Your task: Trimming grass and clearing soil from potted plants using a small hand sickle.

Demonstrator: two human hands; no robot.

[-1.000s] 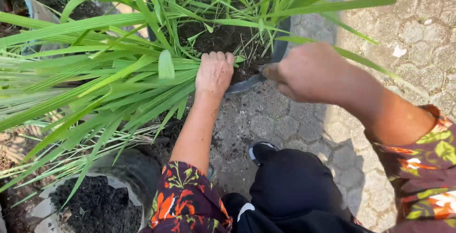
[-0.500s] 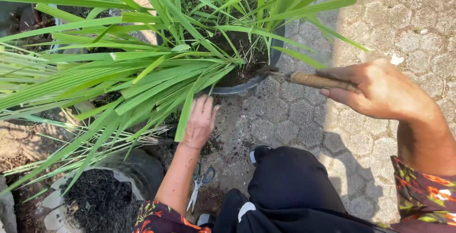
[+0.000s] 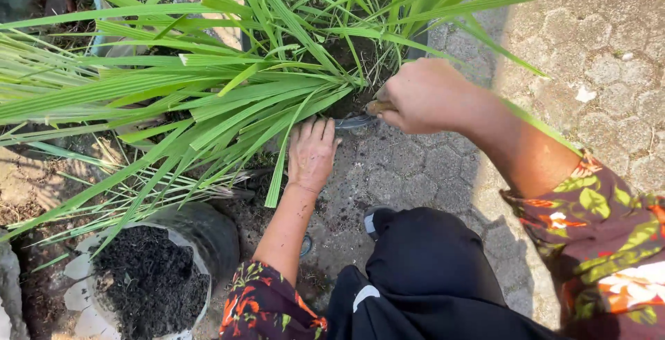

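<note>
Head view looks down on a dark pot [image 3: 350,122] of long green leaves [image 3: 208,97] standing on hexagonal paving [image 3: 409,173]. Right hand [image 3: 419,96] is closed tight around a wooden tool handle [image 3: 377,107], fingers pressed together over it, right at the pot's near rim; the working end of the tool is hidden among the leaves and soil, so its kind cannot be told. Left hand [image 3: 312,153] lies flat, fingers together and pointing toward the pot, their tips touching or just short of the rim, with leaf blades drooping over its left side. Both arms wear floral sleeves [image 3: 267,305]. Black trousers [image 3: 429,277] fill the lower middle, with a shoe tip [image 3: 374,219] showing just above the knee. Near the left forearm, a blue scissor loop [image 3: 305,245] peeps out on the ground. At lower left stands a second pot [image 3: 201,243], filled with dark soil [image 3: 149,281] and well apart from both hands
</note>
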